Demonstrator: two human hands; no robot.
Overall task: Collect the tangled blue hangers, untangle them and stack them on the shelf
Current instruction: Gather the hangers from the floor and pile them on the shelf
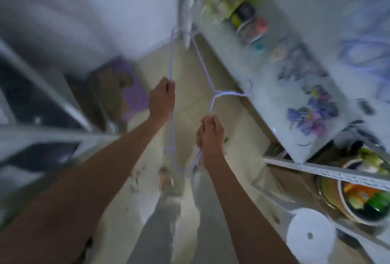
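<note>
Pale blue hangers (202,63); white panel (306,103) with seemingly purple-blue flowers.

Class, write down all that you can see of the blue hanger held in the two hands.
The blue hanger is thin, pale blue and looks like wire. Its hook curls to the right, toward the shelf. The left hand grips one long side, the right hand another. It is held over the floor. Blur hides whether more hangers are tangled in.

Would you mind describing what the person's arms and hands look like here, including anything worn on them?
Both forearms are bare as far as the frame shows: no sleeves, cuffs or gloves. The left hand and right hand show no watch, bracelet or strap at the wrists, and no rings that can be made out, though motion blur softens fine detail. No markings are visible on either arm.
</note>
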